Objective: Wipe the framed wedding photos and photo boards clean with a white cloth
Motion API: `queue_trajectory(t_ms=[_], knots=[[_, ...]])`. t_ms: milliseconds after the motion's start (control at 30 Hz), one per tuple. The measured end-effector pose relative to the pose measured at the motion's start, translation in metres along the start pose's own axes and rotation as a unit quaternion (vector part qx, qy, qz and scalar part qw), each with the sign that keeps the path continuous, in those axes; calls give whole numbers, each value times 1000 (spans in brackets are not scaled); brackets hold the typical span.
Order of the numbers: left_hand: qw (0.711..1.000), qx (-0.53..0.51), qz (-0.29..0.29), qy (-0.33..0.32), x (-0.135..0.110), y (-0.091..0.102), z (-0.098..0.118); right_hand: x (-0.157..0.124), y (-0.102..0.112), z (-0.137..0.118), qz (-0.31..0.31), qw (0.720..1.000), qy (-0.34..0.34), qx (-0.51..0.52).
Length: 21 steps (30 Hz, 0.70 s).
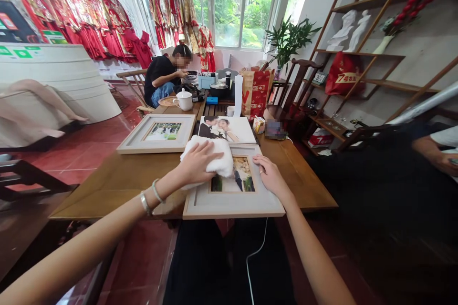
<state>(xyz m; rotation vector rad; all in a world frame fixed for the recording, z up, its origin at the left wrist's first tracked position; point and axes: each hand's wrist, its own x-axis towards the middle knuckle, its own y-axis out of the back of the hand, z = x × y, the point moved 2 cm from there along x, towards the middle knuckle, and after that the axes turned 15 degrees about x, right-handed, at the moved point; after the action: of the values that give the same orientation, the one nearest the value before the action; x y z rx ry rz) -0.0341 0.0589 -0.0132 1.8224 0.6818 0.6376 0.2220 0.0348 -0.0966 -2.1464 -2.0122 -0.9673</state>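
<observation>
Lap: dark trousers [222,267] fill the bottom of the view, just below the near edge of the framed photo, with a thin white cable [255,257] running down across them.
Table: wooden table [118,178] carries the framed photo at its near edge; the frame's near side overhangs the edge toward the lap.
Seated person: a person in a black top [162,76] sits at the far end of the table, well beyond the framed photo.
Framed photo: pale-framed photo [234,202] lies flat, its picture window partly covered at the upper left.
Second frame: another pale frame [157,132] lies flat to the left of and beyond the framed photo, apart from it.
Print: an unframed wedding print [229,129] lies just beyond the framed photo, its near edge touching or almost touching it.
Cloth: white cloth [211,157] sits bunched on the upper left corner of the framed photo.
Left hand: left hand [195,164] lies palm down on the cloth, fingers spread and pressing rather than closed around it; two bracelets at the wrist.
Right hand: right hand [272,176] rests flat and open on the right side of the framed photo, gripping nothing.
Teapot: white teapot [184,100] stands well beyond the framed photo, behind the second frame.
</observation>
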Motion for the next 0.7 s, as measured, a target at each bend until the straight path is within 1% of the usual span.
queue_trajectory(t_ms=[100, 167, 233, 333, 500, 700], knots=[[1000, 18, 3, -4, 18, -9, -16, 0, 0, 0, 2, 1000, -1, 0], [1000, 25, -1, -11, 25, -12, -22, 0, 0, 0, 3, 1000, -1, -7], [999, 32, -6, -12, 26, -12, -23, 0, 0, 0, 1, 1000, 0, -14], [999, 36, -21, -9, 22, -8, -18, 0, 0, -1, -1, 1000, 4, -25], [997, 36, -60, -43, 1, 10, 6, 1, -1, -3, -1, 1000, 1, -31], [993, -2, -88, -75, -44, 36, 40, 1, -1, -3, -3, 1000, -5, -29]])
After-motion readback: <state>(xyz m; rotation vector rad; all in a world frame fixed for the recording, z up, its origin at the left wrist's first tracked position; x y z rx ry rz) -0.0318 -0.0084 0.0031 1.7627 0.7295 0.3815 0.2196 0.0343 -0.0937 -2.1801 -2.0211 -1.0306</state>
